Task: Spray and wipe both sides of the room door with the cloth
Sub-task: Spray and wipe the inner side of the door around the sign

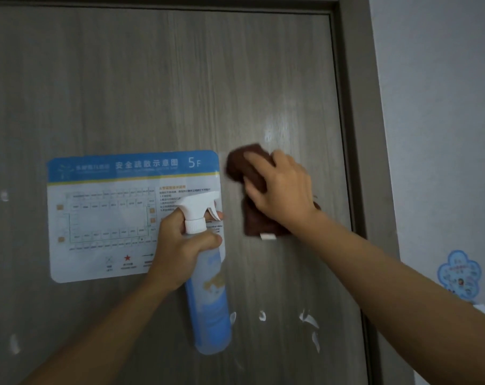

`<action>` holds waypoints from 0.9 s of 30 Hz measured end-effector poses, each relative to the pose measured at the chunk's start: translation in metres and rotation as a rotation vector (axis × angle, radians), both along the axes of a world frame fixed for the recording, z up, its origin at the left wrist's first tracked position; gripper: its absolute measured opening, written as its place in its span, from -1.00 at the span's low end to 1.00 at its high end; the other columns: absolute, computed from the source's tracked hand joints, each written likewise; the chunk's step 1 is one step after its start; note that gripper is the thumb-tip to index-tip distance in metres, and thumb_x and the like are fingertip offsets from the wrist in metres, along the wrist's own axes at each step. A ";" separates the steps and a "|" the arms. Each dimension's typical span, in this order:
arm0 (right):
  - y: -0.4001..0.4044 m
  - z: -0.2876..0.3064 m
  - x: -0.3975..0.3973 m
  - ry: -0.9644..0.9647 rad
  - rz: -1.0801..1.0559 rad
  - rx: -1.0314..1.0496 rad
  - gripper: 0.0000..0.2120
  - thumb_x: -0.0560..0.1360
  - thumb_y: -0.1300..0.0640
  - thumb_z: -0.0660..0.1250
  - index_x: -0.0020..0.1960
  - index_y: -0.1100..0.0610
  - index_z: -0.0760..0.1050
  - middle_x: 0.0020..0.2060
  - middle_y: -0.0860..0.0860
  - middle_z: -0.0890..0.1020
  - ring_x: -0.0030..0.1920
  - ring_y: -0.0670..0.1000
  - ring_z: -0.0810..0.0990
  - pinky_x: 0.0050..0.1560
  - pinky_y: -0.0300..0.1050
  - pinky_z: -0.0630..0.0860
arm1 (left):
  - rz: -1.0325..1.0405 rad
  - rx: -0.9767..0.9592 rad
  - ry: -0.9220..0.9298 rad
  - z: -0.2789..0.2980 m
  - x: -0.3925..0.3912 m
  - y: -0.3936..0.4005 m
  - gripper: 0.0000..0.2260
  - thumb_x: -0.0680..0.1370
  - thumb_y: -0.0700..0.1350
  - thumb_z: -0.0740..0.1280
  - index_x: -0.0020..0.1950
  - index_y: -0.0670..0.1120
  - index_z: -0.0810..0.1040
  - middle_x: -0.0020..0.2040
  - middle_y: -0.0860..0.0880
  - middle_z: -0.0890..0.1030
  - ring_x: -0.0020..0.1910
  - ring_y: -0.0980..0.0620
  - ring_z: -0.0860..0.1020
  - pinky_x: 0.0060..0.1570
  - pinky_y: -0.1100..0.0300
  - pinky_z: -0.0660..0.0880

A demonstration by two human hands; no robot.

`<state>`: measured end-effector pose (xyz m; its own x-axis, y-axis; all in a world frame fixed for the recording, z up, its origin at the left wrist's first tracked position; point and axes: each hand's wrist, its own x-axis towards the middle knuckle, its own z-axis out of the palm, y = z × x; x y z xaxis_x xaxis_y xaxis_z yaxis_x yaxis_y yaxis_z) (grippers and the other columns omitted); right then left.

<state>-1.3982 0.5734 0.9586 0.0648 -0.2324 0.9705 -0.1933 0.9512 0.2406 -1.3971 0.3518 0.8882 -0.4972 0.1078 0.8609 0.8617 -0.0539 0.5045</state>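
Door (158, 79): grey wood grain, closed in its darker frame (355, 107), filling most of the view.
Wet patch (274, 129): pale shine on the door just above the cloth, small drops in it.
Cloth (252, 187): brown, bunched, pressed flat against the door right of the plan; small white tag (268, 236) at its lower edge.
Right hand (281, 187): laid on the cloth with fingers spread and nearly straight, palm pressing it onto the door, not curled round it.
Left hand (180, 245): clamped round the neck of the bottle, thumb across the front, one fingertip showing just behind the trigger.
Bottle (208, 287): spray type, white head and trigger on top, clear body with blue label hanging below the hand, a little tilted; held in front of the plan's right edge, nozzle toward the right.
Plan (110, 218): evacuation sheet stuck on the door, blue header with "5F", floor drawing below, lower right corner hidden by hand and bottle.
Marks (309, 320): white scraps of old tape or glue low on the door, some more at the left side.
Wall (435, 107): pale, right of the frame.
Sticker (459, 275): blue, flower-shaped, on the wall, text too small to read.
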 end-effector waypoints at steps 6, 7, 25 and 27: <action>-0.014 -0.035 0.000 -0.045 0.110 0.000 -0.48 0.45 -0.03 0.40 0.39 0.04 0.55 -0.05 0.15 0.54 -0.14 0.20 0.55 -0.23 0.04 0.54 | -0.054 0.063 -0.037 -0.003 -0.001 -0.005 -0.65 0.28 -0.27 0.47 0.06 -0.16 0.68 0.05 -0.21 0.73 0.02 -0.25 0.67 0.09 -0.22 0.59; -0.010 -0.059 0.001 -0.054 0.109 0.069 -0.47 0.43 -0.01 0.42 0.39 0.06 0.56 -0.06 0.14 0.53 -0.14 0.19 0.53 -0.22 0.04 0.52 | -0.062 0.079 -0.038 -0.004 0.000 -0.006 -0.62 0.26 -0.22 0.49 0.07 -0.15 0.68 0.03 -0.24 0.72 -0.01 -0.26 0.67 0.07 -0.26 0.59; 0.009 -0.061 0.007 -0.047 0.052 -0.214 -0.49 0.51 -0.02 0.44 0.43 0.07 0.50 0.00 0.15 0.54 -0.13 0.12 0.53 -0.24 -0.07 0.49 | -0.019 -0.004 -0.024 -0.002 0.000 -0.001 -0.66 0.30 -0.27 0.46 0.06 -0.10 0.70 0.03 -0.22 0.72 0.09 -0.24 0.67 0.09 -0.11 0.62; 0.009 -0.116 0.009 -0.083 0.030 0.058 -0.48 0.47 -0.01 0.45 0.40 0.08 0.53 -0.02 0.15 0.54 -0.10 0.14 0.51 -0.22 -0.03 0.53 | -0.012 -0.002 -0.019 -0.002 0.000 -0.001 -0.66 0.30 -0.28 0.46 0.06 -0.10 0.71 0.03 -0.22 0.73 0.10 -0.24 0.67 0.12 -0.11 0.61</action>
<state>-1.3891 0.5824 0.8430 -0.0073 -0.2876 0.9577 -0.2430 0.9296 0.2772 -1.3975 0.3510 0.8859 -0.5119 0.1155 0.8513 0.8514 -0.0635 0.5206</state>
